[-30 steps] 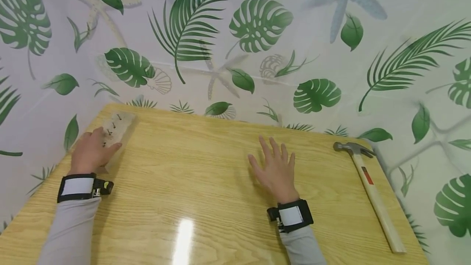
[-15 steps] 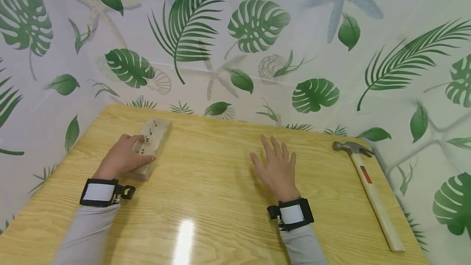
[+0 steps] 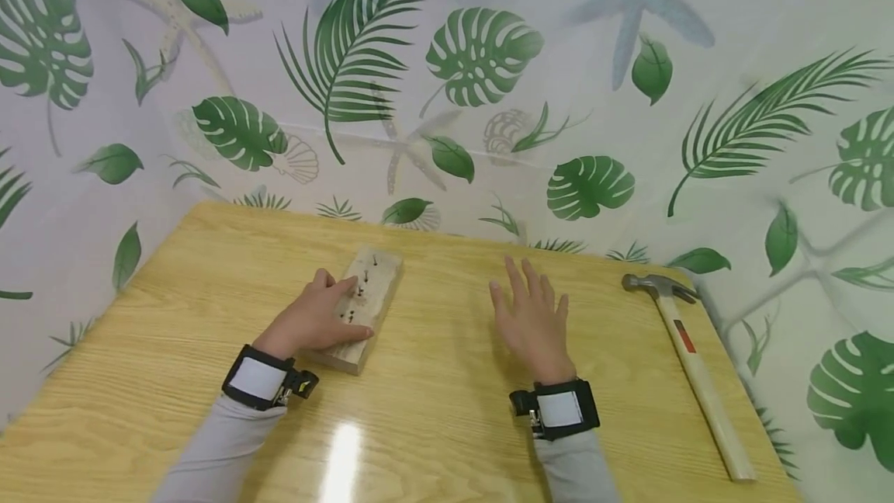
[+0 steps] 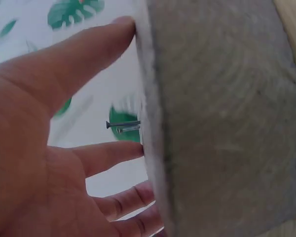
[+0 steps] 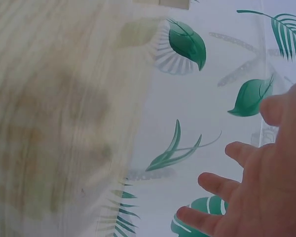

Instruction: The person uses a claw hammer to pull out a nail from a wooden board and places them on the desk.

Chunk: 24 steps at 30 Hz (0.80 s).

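At tabletop (image 3: 433, 410), left of centre: wooden block (image 3: 375, 303) with nails (image 3: 360, 291), left edge partly hidden.
Left hand (image 3: 316, 320): thumb and fingers gripping block; some fingertips concealed.
Right hand (image 3: 534, 330): fingers spread, empty.

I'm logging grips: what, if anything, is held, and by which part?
The left hand holds the wooden block across its nailed face, toward the nearer end; the right hand holds nothing.
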Each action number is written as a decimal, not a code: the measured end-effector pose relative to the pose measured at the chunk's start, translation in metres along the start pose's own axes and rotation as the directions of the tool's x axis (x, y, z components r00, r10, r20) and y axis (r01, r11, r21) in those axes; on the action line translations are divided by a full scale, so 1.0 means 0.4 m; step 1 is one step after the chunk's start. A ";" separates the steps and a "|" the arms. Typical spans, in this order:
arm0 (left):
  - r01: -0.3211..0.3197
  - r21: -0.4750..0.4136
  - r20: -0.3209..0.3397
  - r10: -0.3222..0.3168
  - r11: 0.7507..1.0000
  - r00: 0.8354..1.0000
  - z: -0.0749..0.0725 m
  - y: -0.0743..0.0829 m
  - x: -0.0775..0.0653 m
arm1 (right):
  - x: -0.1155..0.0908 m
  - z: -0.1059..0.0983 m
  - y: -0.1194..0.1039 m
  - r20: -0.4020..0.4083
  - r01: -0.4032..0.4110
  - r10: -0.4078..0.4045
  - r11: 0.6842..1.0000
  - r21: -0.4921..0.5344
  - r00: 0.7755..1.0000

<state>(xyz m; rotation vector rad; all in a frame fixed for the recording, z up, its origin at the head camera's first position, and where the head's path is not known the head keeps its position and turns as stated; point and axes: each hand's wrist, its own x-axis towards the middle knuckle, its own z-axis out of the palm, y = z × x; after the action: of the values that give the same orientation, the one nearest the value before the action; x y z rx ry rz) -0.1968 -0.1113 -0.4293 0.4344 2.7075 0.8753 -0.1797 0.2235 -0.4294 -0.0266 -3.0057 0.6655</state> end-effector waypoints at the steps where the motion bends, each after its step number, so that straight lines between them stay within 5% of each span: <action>1: -0.017 0.002 0.005 0.017 1.000 1.000 0.008 0.011 0.002 | -0.001 -0.003 0.002 0.002 -0.007 0.007 1.000 0.011 1.000; 15: -0.105 -0.066 0.069 0.109 0.992 0.992 0.123 0.171 -0.006 | -0.007 -0.057 0.034 -0.033 -0.064 0.066 0.995 0.070 0.997; 24: -0.149 -0.060 0.082 0.154 0.987 0.985 0.170 0.221 -0.025 | -0.012 -0.095 0.067 -0.012 -0.076 0.078 0.992 0.098 0.997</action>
<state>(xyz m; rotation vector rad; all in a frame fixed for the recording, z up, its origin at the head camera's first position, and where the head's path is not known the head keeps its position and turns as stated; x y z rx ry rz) -0.1472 -0.0108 -0.4278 0.6586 2.5925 0.9435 -0.1723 0.2636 -0.4067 -0.1428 -2.9660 0.8138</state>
